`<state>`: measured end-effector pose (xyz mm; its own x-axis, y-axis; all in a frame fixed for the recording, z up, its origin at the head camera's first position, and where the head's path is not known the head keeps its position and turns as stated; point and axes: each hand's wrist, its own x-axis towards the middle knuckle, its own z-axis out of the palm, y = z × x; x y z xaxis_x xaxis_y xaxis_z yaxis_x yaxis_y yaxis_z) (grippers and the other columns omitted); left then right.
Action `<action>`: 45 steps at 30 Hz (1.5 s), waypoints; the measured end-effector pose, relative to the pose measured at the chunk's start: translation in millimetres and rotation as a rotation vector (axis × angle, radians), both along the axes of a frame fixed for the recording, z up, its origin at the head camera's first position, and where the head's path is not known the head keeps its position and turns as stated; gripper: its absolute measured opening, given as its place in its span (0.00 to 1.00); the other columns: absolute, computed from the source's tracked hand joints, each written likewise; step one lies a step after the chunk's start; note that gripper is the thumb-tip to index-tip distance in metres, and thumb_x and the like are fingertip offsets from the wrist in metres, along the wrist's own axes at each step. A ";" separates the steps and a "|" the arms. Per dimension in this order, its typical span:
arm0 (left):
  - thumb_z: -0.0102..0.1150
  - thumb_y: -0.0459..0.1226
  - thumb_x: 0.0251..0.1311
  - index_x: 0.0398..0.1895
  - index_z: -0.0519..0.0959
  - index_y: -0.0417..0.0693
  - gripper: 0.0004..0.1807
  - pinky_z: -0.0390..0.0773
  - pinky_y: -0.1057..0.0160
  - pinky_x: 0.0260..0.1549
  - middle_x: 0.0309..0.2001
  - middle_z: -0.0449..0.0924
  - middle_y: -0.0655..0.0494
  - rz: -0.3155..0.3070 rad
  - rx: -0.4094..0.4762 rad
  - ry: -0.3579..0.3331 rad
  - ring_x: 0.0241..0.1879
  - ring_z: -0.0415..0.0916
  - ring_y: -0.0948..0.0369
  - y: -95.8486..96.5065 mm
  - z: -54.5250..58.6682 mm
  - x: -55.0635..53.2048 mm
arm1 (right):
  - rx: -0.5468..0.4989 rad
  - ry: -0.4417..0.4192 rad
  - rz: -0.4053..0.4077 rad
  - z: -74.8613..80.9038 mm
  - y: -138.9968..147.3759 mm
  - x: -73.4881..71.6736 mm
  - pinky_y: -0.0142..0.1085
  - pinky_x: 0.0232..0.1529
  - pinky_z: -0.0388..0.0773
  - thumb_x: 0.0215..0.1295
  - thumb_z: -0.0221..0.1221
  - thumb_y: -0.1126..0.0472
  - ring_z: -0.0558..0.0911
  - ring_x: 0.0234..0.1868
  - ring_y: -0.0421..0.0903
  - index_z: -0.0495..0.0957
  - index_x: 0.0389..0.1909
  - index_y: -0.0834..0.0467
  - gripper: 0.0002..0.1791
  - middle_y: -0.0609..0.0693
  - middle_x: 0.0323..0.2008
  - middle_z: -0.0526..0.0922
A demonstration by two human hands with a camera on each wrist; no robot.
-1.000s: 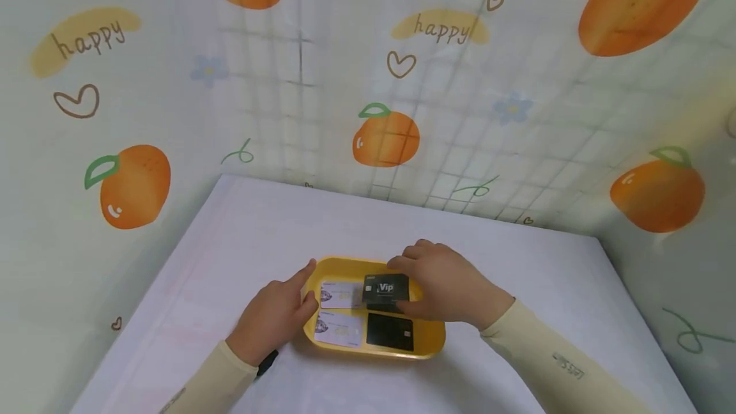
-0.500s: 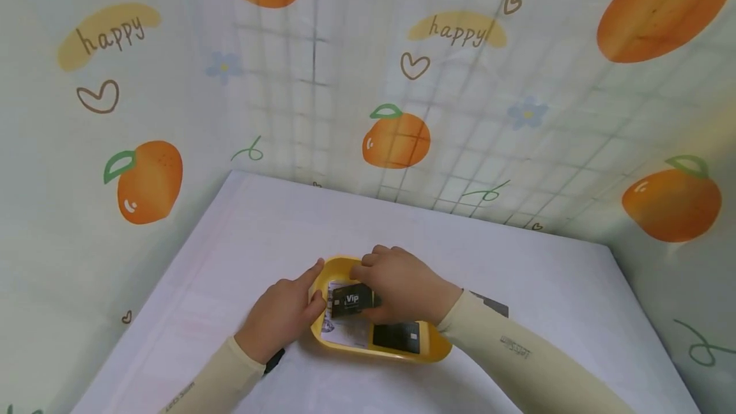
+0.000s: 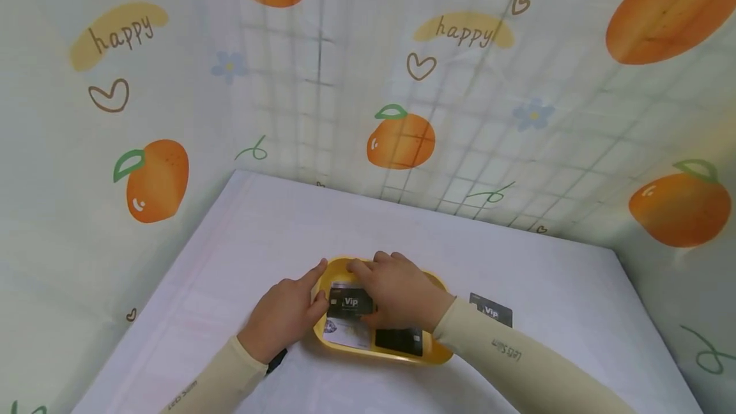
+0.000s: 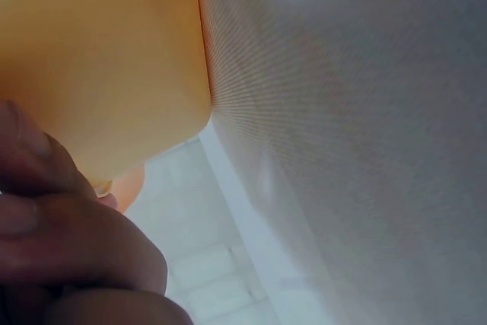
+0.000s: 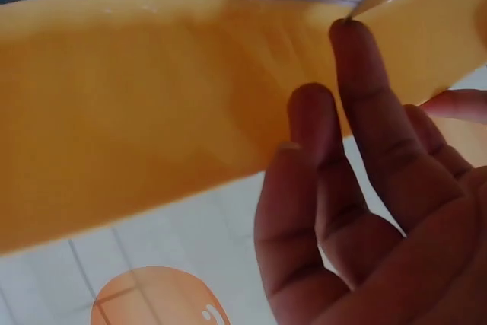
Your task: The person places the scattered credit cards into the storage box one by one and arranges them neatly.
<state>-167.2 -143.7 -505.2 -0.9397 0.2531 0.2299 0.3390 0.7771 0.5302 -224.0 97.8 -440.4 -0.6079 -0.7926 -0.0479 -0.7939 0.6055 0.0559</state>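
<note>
A yellow tray (image 3: pixel 397 358) sits near the table's front. My left hand (image 3: pixel 287 315) holds its left rim, thumb and index finger along the edge, the other fingers curled by the outer wall (image 4: pixel 114 51). Inside the tray, my right hand (image 3: pixel 399 292) pinches a black "Vip" card (image 3: pixel 347 302) by its right part, above the far-left white card, which is mostly covered. A white card (image 3: pixel 347 333) lies at the tray's near left, with a dark card (image 3: pixel 400 341) to its right. In the right wrist view, an index fingertip (image 5: pixel 351 32) meets a card's edge.
Another black "Vip" card (image 3: pixel 492 309) lies on the white table (image 3: pixel 276 222), right of the tray and partly behind the right sleeve (image 3: pixel 506 356). Cloth walls (image 3: pixel 345 69) printed with oranges stand behind and beside the table.
My right hand has carried the black card leftward from the tray's right half, and the card has levelled out over the white one. My left hand stays at the rim. The view shifted slightly.
</note>
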 end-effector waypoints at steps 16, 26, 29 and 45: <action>0.57 0.49 0.75 0.79 0.70 0.48 0.33 0.57 0.68 0.10 0.09 0.57 0.70 -0.022 -0.005 0.013 0.08 0.52 0.72 -0.3 -0.6 -0.7 | 0.032 0.015 -0.006 -13.3 -2.0 5.0 0.44 0.42 0.76 0.46 0.78 0.34 0.74 0.40 0.45 0.73 0.58 0.49 0.42 0.42 0.41 0.85; 0.59 0.61 0.72 0.80 0.68 0.48 0.41 0.59 0.65 0.12 0.10 0.57 0.65 -0.024 -0.046 -0.036 0.10 0.54 0.67 2.0 4.0 0.4 | -0.020 -0.009 -0.019 -2.8 9.5 10.4 0.45 0.43 0.77 0.50 0.76 0.33 0.77 0.42 0.46 0.77 0.63 0.51 0.43 0.44 0.49 0.88; 0.59 0.63 0.70 0.80 0.68 0.47 0.44 0.61 0.65 0.13 0.10 0.57 0.65 -0.018 -0.040 -0.049 0.11 0.55 0.67 1.9 5.4 0.5 | -0.060 0.006 -0.062 2.2 20.2 12.5 0.44 0.42 0.77 0.52 0.74 0.31 0.77 0.41 0.45 0.77 0.65 0.51 0.44 0.42 0.48 0.87; 0.55 0.72 0.65 0.82 0.66 0.60 0.48 0.62 0.60 0.15 0.13 0.61 0.61 0.079 -0.171 -0.129 0.16 0.62 0.61 10.1 10.1 6.4 | -0.237 0.038 -0.504 2.4 169.4 40.9 0.49 0.42 0.81 0.60 0.72 0.35 0.82 0.42 0.46 0.81 0.59 0.53 0.34 0.41 0.40 0.86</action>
<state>-160.8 -133.6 -495.1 -0.9771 0.2022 0.0668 0.2113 0.8807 0.4239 -183.1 267.2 -438.0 -0.9123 -0.3897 0.1256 -0.4029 0.9091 -0.1056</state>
